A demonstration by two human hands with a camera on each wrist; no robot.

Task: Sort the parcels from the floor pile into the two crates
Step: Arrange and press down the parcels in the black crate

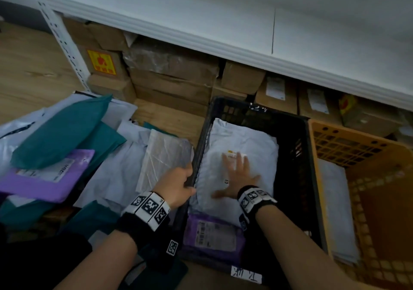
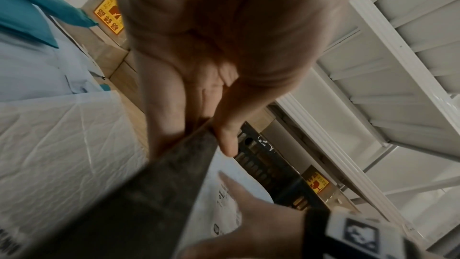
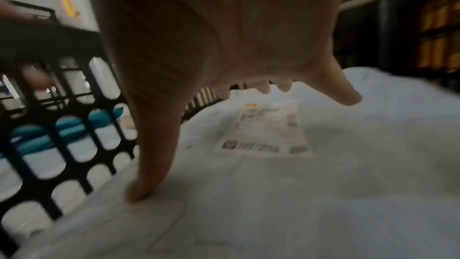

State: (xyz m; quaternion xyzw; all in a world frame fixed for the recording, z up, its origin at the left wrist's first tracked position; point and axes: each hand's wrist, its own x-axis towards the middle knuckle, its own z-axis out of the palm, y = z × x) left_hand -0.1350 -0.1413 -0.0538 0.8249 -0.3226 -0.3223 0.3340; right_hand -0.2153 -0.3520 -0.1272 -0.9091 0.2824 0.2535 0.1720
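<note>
Left hand point(image 1: 178, 185) grips the black crate point(image 1: 290, 137) rim — steadying it; right hand point(image 1: 238, 175), fingers spread flat, presses the white parcel point(image 1: 252, 142) down inside.

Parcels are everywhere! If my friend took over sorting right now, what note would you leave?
Left hand: grips the left rim of the black crate, thumb inside.
Right hand: flat, fingers spread, pressing the big white parcel down inside the black crate.
Also in the black crate: a purple parcel at the near end.
Orange crate: holds a white parcel along its left side.
Done: at least three parcels are in crates.
Left: the floor pile still has a teal parcel, another purple parcel, a crinkled clear-wrapped parcel and more white ones.
</note>
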